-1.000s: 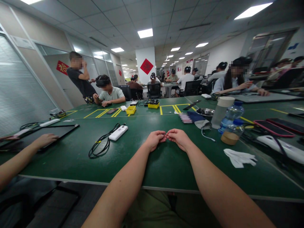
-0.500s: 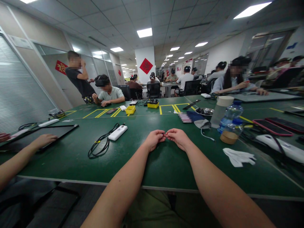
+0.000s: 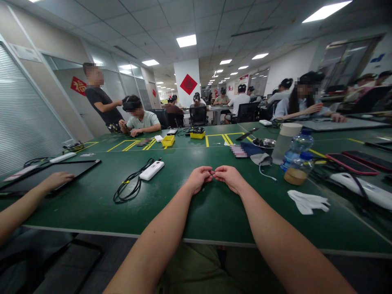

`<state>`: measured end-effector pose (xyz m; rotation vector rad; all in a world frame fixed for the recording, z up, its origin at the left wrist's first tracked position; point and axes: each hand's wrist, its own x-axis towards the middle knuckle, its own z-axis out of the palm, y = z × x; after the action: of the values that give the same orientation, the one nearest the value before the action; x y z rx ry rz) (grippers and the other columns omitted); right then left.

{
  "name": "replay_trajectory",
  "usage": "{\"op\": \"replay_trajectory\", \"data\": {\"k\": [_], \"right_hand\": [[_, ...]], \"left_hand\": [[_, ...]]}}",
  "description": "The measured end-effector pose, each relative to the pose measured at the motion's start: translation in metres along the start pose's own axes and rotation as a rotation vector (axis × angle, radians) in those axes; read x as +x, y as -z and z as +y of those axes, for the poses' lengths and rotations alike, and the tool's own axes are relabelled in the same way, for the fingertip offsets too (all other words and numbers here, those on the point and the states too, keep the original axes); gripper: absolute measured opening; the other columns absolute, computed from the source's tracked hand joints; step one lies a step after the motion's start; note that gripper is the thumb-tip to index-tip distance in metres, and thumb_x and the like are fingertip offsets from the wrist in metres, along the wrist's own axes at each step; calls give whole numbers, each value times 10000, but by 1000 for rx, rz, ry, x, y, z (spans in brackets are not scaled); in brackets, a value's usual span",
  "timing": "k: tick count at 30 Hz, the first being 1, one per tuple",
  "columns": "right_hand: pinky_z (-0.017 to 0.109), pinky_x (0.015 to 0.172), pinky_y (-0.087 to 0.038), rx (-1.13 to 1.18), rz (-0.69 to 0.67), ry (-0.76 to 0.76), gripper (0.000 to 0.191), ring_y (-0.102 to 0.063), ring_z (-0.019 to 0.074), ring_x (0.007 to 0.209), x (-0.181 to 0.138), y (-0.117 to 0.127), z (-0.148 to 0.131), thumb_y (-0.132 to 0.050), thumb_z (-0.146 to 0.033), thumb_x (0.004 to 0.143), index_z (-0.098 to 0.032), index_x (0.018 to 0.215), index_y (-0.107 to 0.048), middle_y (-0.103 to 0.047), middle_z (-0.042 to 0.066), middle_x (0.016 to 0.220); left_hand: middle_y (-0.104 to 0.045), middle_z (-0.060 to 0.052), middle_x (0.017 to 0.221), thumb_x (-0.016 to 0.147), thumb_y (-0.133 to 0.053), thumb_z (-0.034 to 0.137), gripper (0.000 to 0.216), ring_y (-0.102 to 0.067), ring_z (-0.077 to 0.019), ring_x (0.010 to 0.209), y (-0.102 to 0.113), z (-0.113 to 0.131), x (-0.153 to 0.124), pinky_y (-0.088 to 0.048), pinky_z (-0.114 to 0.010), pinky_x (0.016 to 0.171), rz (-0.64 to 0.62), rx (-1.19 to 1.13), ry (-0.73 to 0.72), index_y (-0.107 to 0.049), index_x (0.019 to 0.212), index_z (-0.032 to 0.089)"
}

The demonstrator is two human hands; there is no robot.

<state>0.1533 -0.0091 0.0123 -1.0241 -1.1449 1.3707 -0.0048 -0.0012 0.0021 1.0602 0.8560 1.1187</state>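
My left hand (image 3: 199, 178) and my right hand (image 3: 229, 177) meet fingertip to fingertip just above the green table (image 3: 171, 216). Both have thumb and fingers pinched together. Something tiny, partly dark, shows between the fingertips, too small to name. Left of my hands lies a white power bank (image 3: 152, 170) with a small display, beside a coiled black cable (image 3: 131, 183). To the right, a white glove or cloth (image 3: 308, 202) lies crumpled on the table.
On the right stand a pale tumbler (image 3: 285, 143), a clear bottle with a blue cap (image 3: 298, 147) and a smaller bottle of brown content (image 3: 296, 174). Yellow trays (image 3: 168, 141) and a metal bowl (image 3: 263, 143) sit farther back. A co-worker's arm (image 3: 36, 200) rests over a black-framed panel (image 3: 82, 169) at left.
My hands stay nearly in place, with only slight shifts of the fingers. The standing person at back left has lowered a raised hand.
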Motion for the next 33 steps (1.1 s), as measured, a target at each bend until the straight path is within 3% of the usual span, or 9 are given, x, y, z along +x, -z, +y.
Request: {"op": "replay_trajectory", "data": {"k": [6, 33], "right_hand": [[235, 640, -560, 9, 4, -31, 111, -683, 142, 673, -2, -1, -3, -587, -18, 705, -123, 726, -618, -705, 96, 774], [212, 563, -530, -5, -24, 5, 102, -650, 120, 600, 0, 2, -1, -683, -91, 673, -136, 734, -614, -675, 52, 712]], "left_hand": [[-671, -113, 891, 743, -510, -62, 304, -633, -83, 633, -3, 3, -2, -533, -202, 640, 16, -26, 32, -615, 990, 80], [-628, -81, 842, 732, -513, -52, 237, -622, -81, 611, -2, 4, -2, -531, -203, 601, 11, -11, 33, -610, 891, 94]]}}
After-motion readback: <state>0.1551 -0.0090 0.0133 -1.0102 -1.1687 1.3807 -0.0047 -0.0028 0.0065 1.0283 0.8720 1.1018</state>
